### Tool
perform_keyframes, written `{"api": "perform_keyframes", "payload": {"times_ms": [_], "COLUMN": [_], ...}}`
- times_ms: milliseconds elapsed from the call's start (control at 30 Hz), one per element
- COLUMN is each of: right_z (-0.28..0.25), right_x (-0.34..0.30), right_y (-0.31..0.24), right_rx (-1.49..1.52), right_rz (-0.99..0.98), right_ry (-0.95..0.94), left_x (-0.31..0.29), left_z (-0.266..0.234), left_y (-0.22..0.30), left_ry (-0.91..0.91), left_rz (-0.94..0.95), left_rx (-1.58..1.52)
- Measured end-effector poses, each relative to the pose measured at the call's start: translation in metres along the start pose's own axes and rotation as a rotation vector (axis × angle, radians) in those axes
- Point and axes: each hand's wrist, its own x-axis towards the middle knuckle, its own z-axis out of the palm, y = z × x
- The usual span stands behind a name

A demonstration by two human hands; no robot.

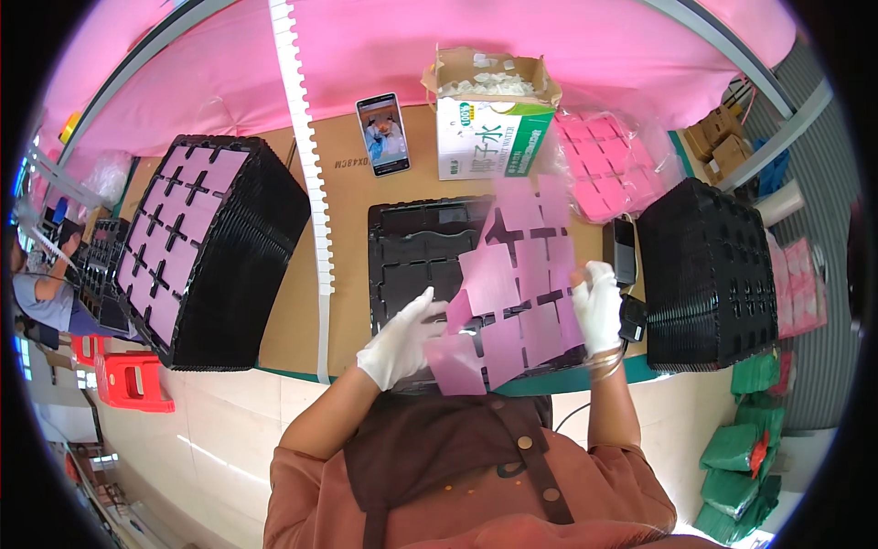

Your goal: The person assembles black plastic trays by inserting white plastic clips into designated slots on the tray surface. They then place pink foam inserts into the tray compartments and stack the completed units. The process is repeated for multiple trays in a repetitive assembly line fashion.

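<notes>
My gloved left hand (395,344) and right hand (599,306) are at a thin lilac sheet (489,274), can't tell if gripping; moulded black tray (412,265) under it, near the table's (347,274) front edge, pink cloth (384,50) behind.

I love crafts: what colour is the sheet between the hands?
Pinkish-purple sheet, clearest in the head view.

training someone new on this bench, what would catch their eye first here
First, the lilac slotted sheet spread over a black tray, between the white-gloved left hand and right hand. Then a black left stack and right stack at either side, and bright pink cloth across the back.
</notes>
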Motion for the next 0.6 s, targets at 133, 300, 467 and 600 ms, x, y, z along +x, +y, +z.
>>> {"api": "perform_keyframes", "payload": {"times_ms": [133,300,467,600], "right_z": [0.033,0.033,0.098,0.14], "right_x": [0.017,0.014,0.038,0.062], "right_y": [0.045,0.031,0.155,0.239], "right_rx": [-0.232,0.008,0.063,-0.012], "right_rz": [0.016,0.182,-0.004,-0.067], "right_ry": [-0.114,-0.258,-0.157,-0.213], "left_x": [0.002,0.04,0.055,0.067], "left_z": [0.01,-0.041,-0.005,0.003], "left_y": [-0.002,-0.044,-0.027,-0.016], "left_ry": [-0.089,-0.169,0.004,0.12], "left_rz": [-0.018,0.305,0.352,0.386], "left_rx": [-0.083,-0.159,-0.145,0.055]}}
